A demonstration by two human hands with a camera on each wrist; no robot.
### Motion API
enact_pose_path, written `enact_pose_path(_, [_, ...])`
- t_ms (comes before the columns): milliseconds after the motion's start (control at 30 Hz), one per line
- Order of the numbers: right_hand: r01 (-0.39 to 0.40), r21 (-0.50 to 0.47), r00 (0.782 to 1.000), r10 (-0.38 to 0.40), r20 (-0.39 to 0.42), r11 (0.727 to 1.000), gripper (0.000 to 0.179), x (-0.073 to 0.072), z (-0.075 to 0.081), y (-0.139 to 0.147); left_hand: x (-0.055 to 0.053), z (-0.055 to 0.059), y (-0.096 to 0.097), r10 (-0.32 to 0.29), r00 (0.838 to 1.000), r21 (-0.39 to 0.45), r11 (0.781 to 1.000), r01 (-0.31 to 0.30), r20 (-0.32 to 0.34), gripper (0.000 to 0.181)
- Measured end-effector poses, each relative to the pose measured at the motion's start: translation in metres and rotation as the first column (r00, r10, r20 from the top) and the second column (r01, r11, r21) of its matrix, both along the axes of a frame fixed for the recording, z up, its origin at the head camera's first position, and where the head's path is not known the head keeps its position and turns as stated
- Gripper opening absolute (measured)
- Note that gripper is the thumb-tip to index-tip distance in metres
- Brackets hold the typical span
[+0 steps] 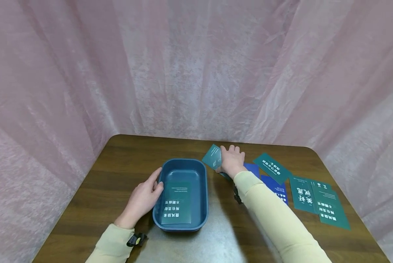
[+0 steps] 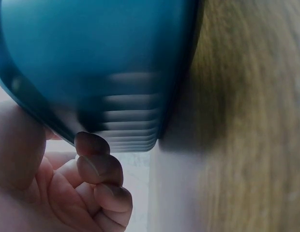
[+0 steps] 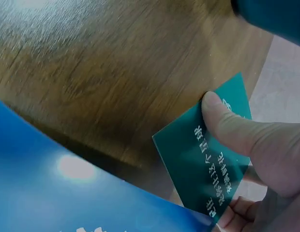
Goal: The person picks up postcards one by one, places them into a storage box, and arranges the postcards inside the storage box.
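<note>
A blue plastic tray [image 1: 206, 193] stands on the table with a green printed card [image 1: 180, 199] lying flat inside. My left hand [image 1: 143, 197] grips the tray's left rim, thumb over the edge and fingers curled at the outer wall in the left wrist view. Beyond the tray's far right corner, my right hand [image 1: 232, 160] pinches another green card [image 3: 188, 154] with white lettering, the thumb pressed on its face. A blue card [image 3: 87, 179] shows close beside that green card in the right wrist view, its edge overlapping the card's lower corner.
To the right lie a blue card [image 1: 275, 188], a tilted green card [image 1: 272, 168] and several overlapping green cards [image 1: 332, 208] near the table's right edge. A pink curtain [image 1: 196, 73] hangs behind the wooden table [image 1: 117, 164].
</note>
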State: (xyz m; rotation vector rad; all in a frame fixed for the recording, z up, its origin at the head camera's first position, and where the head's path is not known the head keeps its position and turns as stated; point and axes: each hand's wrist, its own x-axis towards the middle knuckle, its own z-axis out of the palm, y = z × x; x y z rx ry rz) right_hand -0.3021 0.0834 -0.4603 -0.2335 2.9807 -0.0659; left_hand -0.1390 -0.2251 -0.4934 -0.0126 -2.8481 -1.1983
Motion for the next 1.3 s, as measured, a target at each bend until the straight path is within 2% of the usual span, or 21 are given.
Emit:
enact_pose_path(133, [-0.024,-0.03,0.999,0.024,-0.026,0.999,0.103,0.002,0.003,0.004,0.0,0.001,0.002,-0.006,1.0,-0.003,1.0,0.006,-0.019,0.06])
enact_pose_path(300, [-0.06,-0.106,0.993,0.048,-0.107,0.993,0.063,0.009,0.014,0.012,-0.002,0.002,0.002,-0.003,1.0,-0.007,1.0,0.003,-0.009,0.061])
enact_pose_path(400, [-0.061,-0.159,0.991,0.041,-0.126,0.985,0.043,0.014,0.019,0.017,-0.003,0.001,0.001,-0.002,1.0,-0.007,1.0,0.002,0.0,0.061])
enact_pose_path(533, [-0.065,-0.229,0.989,0.032,-0.144,0.971,0.031,0.019,0.027,0.025,-0.003,0.001,0.0,-0.001,1.0,-0.004,1.0,0.001,0.002,0.061])
enact_pose_path(700, [-0.092,-0.31,0.983,0.037,-0.179,0.946,0.022,0.027,0.039,0.033,-0.004,-0.001,-0.001,-0.002,1.0,0.002,1.0,0.002,-0.002,0.061])
enact_pose_path(800, [-0.103,-0.364,0.983,0.038,-0.182,0.926,0.023,0.032,0.045,0.037,-0.004,-0.002,-0.001,-0.002,1.0,0.007,1.0,0.002,0.002,0.061])
enact_pose_path(1100, [-0.136,-0.532,0.978,0.028,-0.207,0.836,0.062,0.049,0.059,0.046,-0.006,0.0,0.002,-0.007,1.0,0.016,1.0,0.007,-0.001,0.062])
enact_pose_path(1200, [-0.163,-0.565,0.976,0.048,-0.212,0.809,0.057,0.056,0.066,0.05,-0.006,0.0,0.003,-0.008,1.0,0.016,1.0,0.008,-0.002,0.061])
enact_pose_path(1300, [-0.177,-0.592,0.976,0.062,-0.209,0.786,0.039,0.063,0.074,0.053,-0.007,0.001,0.004,-0.008,1.0,0.018,1.0,0.008,-0.004,0.062])
